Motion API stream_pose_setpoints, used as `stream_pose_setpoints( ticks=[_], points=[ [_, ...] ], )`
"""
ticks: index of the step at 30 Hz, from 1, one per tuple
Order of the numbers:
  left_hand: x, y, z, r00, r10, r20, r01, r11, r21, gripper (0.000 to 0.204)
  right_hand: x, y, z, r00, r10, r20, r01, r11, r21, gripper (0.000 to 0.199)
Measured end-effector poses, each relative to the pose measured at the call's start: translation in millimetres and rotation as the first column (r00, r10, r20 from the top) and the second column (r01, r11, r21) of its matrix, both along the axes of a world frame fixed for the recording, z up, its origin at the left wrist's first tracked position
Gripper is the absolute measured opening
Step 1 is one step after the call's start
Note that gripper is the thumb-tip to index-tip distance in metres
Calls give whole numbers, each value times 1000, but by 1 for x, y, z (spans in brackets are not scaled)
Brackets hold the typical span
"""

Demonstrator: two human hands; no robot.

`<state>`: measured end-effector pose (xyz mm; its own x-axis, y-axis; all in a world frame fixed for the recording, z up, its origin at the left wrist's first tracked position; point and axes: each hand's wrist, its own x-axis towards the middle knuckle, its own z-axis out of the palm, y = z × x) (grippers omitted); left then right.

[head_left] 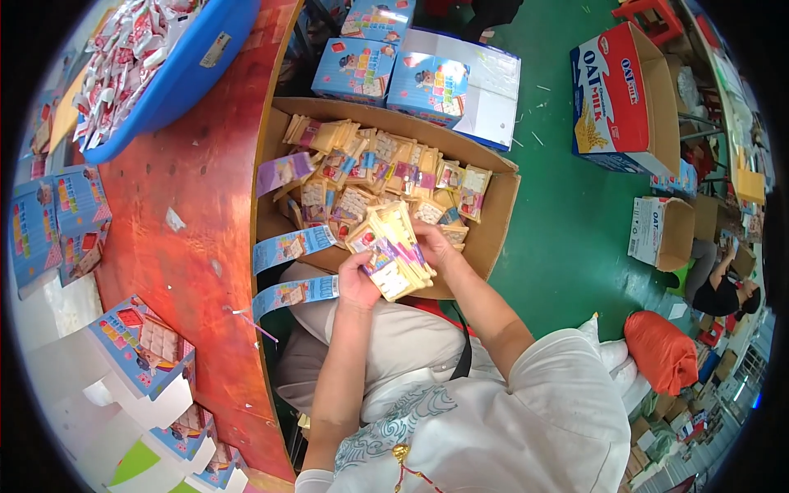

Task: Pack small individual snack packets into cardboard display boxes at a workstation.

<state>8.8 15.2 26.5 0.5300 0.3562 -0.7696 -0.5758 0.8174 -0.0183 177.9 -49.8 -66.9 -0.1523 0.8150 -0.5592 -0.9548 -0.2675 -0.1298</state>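
Note:
A stack of small flat packets [393,251], with pale yellow stick-like edges and colourful printed fronts, is held between both hands in front of my lap. My left hand [358,281] grips its lower left side with the thumb over the edge. On the opposite side, my right hand [434,246] closes around the upper right edge, its fingers partly hidden behind the stack. Just beyond the hands, an open brown carton [491,238] holds many similar loose packets [386,160]. What is inside the packets is too small to tell.
Left of the carton runs a red worktable [177,222] bearing a blue basin [185,90] of wrapped sachets. Printed blue strips [296,292] hang over its edge. Blue boxes [353,70] stand behind the carton. Right are an open oat carton [616,99], an orange sack [660,352] and another person [715,287].

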Motion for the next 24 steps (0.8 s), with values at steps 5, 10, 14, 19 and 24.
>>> stream_pose_setpoints(
  ticks=[5, 10, 14, 19, 24],
  points=[
    [-16, -22, 16, 1000, -27, -4, 27, 996, 84, 60, 0, -6, 15, 995, 101, 8, -101, 992, 73, 48],
    [-18, -37, 41, 1000, -31, 6, 29, 981, 194, 60, -4, -16, 45, 991, 131, -15, -130, 990, 54, 47],
    [-4, -50, 69, 993, -35, -112, 66, 955, 288, 62, 3, -15, 57, 985, 164, -58, -161, 985, 66, 46],
    [-7, -63, 117, 986, -91, -137, 141, 897, 418, 63, -1, -11, 111, 974, 219, 51, -221, 975, 40, 46],
    [-48, -93, 148, 987, -70, -142, 138, 817, 559, 61, -12, -22, 141, 960, 242, 143, -257, 961, 101, 43]
  ],
)
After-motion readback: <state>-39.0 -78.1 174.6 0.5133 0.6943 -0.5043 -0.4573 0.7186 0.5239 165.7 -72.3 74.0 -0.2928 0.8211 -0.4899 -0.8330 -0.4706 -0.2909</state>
